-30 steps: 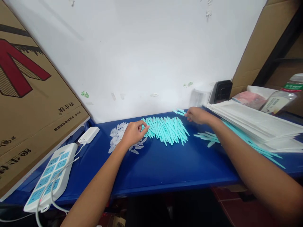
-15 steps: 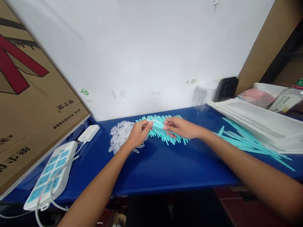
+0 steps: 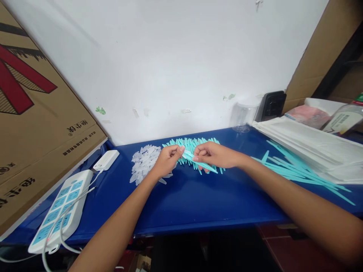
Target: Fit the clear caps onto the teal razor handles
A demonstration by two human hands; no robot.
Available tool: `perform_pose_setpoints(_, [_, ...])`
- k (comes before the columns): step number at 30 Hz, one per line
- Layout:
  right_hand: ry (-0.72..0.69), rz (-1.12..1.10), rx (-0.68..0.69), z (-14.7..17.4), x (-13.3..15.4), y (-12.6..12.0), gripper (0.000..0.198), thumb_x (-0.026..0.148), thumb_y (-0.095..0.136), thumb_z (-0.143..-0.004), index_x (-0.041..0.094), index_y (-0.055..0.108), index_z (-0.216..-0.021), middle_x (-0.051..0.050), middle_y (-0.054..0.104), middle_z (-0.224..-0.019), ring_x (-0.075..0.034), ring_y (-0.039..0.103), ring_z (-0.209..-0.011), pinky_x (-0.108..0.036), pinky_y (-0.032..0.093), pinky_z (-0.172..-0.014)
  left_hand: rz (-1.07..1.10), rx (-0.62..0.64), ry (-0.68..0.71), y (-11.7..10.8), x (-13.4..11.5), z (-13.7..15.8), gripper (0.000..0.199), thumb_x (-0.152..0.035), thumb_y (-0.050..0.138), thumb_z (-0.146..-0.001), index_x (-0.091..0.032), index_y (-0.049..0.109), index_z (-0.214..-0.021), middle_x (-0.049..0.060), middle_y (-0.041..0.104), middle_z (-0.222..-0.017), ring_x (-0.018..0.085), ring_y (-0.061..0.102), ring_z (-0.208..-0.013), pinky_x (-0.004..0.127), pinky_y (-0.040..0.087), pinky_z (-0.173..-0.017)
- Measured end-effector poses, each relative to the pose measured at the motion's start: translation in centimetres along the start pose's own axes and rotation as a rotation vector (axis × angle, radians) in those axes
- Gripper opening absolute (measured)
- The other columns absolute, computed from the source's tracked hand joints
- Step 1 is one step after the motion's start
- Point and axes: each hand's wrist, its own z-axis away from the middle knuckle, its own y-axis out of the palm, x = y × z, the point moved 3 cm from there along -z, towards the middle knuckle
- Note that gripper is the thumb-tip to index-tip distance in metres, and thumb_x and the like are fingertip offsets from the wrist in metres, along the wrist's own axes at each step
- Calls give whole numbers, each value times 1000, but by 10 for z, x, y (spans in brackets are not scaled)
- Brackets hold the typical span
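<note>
My left hand [image 3: 167, 161] is closed in a pinch on the pale, translucent end piece [image 3: 187, 154] of a teal pointed stick [image 3: 209, 168]. The fingers of my right hand [image 3: 214, 154] are closed round the stick's middle, and its tip slants down to the right below them. Whether the end piece is fully seated on the stick I cannot tell. Behind and under both hands spreads a heap of teal sticks [image 3: 181, 142]. A pile of small clear, flat caps [image 3: 144, 162] lies just left of my left hand.
Longer teal strips [image 3: 295, 172] lie fanned at the right, beside stacked white sheets [image 3: 309, 147]. A clear plastic jar [image 3: 244, 117] stands by the wall. At the left are a white power strip [image 3: 61, 209] with cables, a small white box [image 3: 106, 159] and a large carton [image 3: 36, 124].
The held stick now angles down to the right, its pointed end showing more below my right hand. Both hands have shifted only slightly and stay closed.
</note>
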Motion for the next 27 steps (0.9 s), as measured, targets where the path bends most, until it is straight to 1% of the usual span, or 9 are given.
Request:
perform_pose_setpoints(2, [9, 8, 42, 0, 0, 0, 39, 57, 67, -88, 18, 62, -84, -3, 73, -72, -14, 63, -58, -25, 46, -54, 38, 28, -7, 1, 2, 0, 51, -60, 52, -98, -18, 47, -69, -6, 34, -56, 9, 29, -51, 24, 24, -50])
perform_pose_setpoints(5, [2, -9, 94, 1, -1, 2, 40, 57, 67, -87, 18, 62, -81, -4, 75, -75, -14, 63, -60, -26, 49, -57, 73, 70, -22, 2, 5, 0, 53, -60, 54, -97, -20, 40, -67, -7, 31, -55, 8, 27, -50, 24, 24, -50])
perform_pose_setpoints(9, [3, -23, 116, 2, -1, 3, 38, 55, 68, -87, 18, 63, -78, -3, 73, -71, -14, 63, -60, -25, 48, -58, 99, 146, -61, 3, 4, 3, 52, -58, 54, -98, -20, 37, -67, -8, 28, -55, 8, 26, -48, 24, 24, -49])
perform_pose_setpoints(12, [6, -32, 146, 3, 1, 2, 39, 55, 68, -88, 19, 62, -76, -3, 73, -71, -15, 65, -62, -25, 48, -60, 114, 188, -70, 1, 1, 4, 53, -57, 54, -98, -20, 36, -66, -8, 29, -54, 7, 26, -48, 23, 25, -49])
perform_pose_setpoints(18, [-22, -25, 175, 4, 4, -5, 38, 54, 68, -88, 19, 61, -76, -3, 73, -74, -13, 63, -62, -26, 46, -60, 185, 194, -94, -1, -1, 2, 53, -57, 57, -96, -20, 36, -65, -8, 28, -54, 7, 27, -47, 22, 25, -48])
perform_pose_setpoints(22, [-31, -41, 202, 5, 3, -7, 38, 53, 66, -91, 18, 61, -77, -3, 73, -75, -13, 64, -63, -26, 46, -60, 286, 235, -143, 6, 1, 1, 54, -57, 60, -95, -21, 34, -66, -9, 23, -56, 6, 22, -47, 22, 22, -45])
perform_pose_setpoints(24, [-29, -34, 220, 7, 4, -10, 38, 53, 65, -92, 18, 62, -78, -3, 74, -75, -13, 63, -63, -26, 45, -61, 330, 248, -167, 4, 4, 0, 54, -57, 61, -94, -21, 33, -66, -9, 21, -57, 6, 19, -47, 22, 20, -44])
perform_pose_setpoints(25, [-24, -21, 232, 8, 4, -11, 38, 53, 65, -92, 17, 64, -79, -3, 74, -75, -13, 62, -62, -26, 45, -61, 346, 233, -176, 0, 6, -1, 53, -58, 62, -94, -22, 33, -67, -9, 21, -58, 6, 19, -46, 22, 19, -43])
perform_pose_setpoints(27, [-11, 15, 247, 10, 3, -16, 39, 53, 65, -92, 17, 66, -79, -3, 74, -75, -12, 61, -62, -26, 44, -61, 363, 141, -181, -15, 11, -4, 53, -58, 63, -92, -22, 32, -68, -9, 22, -59, 6, 20, -46, 21, 21, -43])
